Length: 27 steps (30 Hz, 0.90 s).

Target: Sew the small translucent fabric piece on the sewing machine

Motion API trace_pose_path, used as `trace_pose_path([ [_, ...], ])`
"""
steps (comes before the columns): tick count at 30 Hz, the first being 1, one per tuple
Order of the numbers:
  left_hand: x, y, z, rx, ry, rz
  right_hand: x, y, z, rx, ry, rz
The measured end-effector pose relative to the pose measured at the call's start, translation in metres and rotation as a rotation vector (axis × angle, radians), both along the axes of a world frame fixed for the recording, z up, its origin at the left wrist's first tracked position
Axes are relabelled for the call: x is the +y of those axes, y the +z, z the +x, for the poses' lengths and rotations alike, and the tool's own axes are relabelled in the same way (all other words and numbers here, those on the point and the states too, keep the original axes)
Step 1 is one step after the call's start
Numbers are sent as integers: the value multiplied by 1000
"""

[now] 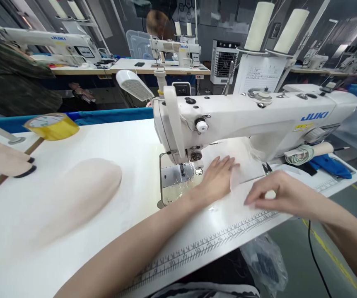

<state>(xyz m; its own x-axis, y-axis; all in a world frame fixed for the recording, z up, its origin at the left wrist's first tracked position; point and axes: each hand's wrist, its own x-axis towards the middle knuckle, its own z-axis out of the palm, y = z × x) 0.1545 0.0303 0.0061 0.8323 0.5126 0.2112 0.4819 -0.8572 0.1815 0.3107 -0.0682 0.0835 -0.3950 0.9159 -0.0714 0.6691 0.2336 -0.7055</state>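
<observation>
My left hand [217, 180] lies with its fingers spread on a pale, thin piece of fabric [240, 159], just right of the needle area of the white sewing machine [228, 120]. To its right, my right hand [268, 194] is held above the table edge, thumb and forefinger curled toward each other; whether something small is between them is too blurred to tell. Small scissors [267, 168] lie behind it. On the left of the white table [135, 165] is a blurred beige oval piece [94, 186].
A roll of yellow tape [54, 126] stands at the back left, beside a beige form with black tips [4, 157]. Rolled cord [301, 154] and blue cloth [334, 165] lie at the right end. Thread cones [259, 27] rise behind the machine. Other people sit across the aisle.
</observation>
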Motion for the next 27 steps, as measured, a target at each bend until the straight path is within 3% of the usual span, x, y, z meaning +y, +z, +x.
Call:
trace_pose_path([
  [3,-15,7,-16,-163,10,-41,-20,-7,-18,53,-46,-137],
  [6,-44,21,-51,-294,107,-176,-28,-23,-39,306,-172,-175],
  [9,-76,32,-86,-620,147,-462,-26,-39,-64,540,-284,-130],
  [11,-92,35,-101,-618,107,-514,-23,-46,-82,677,-278,-149],
  [13,-102,35,-112,-568,152,-564,-20,-48,-97,824,-211,-243],
  [16,-103,34,-125,-573,196,-764,-16,-47,-109,979,-141,-394],
  [22,-78,39,-158,-626,260,-1322,0,-44,-103,999,-44,-660],
  [24,-70,41,-162,-632,302,-1353,5,-45,-102,992,-18,-718],
  [27,-63,42,-158,-648,309,-1250,11,-48,-105,932,6,-754],
])
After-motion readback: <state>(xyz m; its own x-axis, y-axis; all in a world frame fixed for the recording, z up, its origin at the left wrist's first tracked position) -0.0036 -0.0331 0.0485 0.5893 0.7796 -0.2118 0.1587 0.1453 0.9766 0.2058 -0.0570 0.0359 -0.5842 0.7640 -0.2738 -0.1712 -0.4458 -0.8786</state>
